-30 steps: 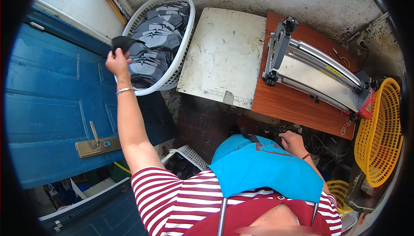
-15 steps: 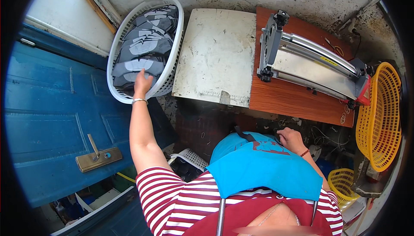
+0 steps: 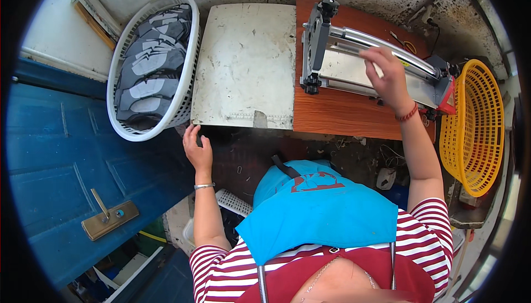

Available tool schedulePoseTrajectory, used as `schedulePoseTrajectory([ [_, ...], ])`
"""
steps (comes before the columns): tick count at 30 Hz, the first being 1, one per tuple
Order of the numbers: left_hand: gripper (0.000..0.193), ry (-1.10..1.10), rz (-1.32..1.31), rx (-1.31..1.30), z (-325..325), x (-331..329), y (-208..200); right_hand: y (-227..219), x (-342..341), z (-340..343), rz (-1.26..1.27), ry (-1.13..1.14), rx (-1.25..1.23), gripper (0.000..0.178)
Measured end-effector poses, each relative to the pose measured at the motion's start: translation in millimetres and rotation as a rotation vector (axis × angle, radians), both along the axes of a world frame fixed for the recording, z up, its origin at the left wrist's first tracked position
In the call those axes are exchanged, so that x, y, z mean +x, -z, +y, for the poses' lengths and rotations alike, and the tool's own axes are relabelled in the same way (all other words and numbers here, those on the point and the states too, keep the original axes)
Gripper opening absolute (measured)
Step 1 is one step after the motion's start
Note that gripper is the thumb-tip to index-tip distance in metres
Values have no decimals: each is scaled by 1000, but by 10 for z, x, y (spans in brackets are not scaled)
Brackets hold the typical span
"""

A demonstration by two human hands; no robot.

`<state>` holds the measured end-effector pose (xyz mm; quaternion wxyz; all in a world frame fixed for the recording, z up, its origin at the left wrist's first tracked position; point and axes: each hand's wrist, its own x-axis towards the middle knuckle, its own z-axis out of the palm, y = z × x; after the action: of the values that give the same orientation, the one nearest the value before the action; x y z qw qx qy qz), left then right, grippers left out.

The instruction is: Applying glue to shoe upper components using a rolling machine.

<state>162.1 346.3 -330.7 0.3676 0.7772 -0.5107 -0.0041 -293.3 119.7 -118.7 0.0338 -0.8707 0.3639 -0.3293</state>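
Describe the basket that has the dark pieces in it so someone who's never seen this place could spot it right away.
Start at the brown wooden tabletop carrying the metal machine, then move left across the worn white board. Just beyond it, above the left hand, sits the white basket, an oval of slatted plastic stacked with dark grey, sole-shaped pieces. The other basket, far right, is yellow and looks empty.

A cramped little shoe-part workshop, this: a metal roller machine [image 3: 376, 65] bolted on a wooden bench [image 3: 343, 115], a white basket [image 3: 152, 65] heaped with grey cut sole pieces [image 3: 149, 76], a yellow basket [image 3: 475, 120], rough stained concrete all round.
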Motion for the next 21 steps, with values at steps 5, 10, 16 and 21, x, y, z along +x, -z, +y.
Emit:
schedulePoseTrajectory([
  [5, 33, -60, 169, 11, 373, -771, 268, 107, -118, -703, 72, -56, 42, 22],
  [10, 30, -125, 305, 94, 791, -1576, 481, -23, -110, -937, 172, -168, -15, 23],
  [16, 27, -148, 479, 137, 1051, -2701, 775, -214, 184, -1275, 327, -245, -252, 37],
  [21, 26, -160, 595, 97, 1110, -3653, 698, -551, 889, -1401, 726, 56, 228, 59],
])
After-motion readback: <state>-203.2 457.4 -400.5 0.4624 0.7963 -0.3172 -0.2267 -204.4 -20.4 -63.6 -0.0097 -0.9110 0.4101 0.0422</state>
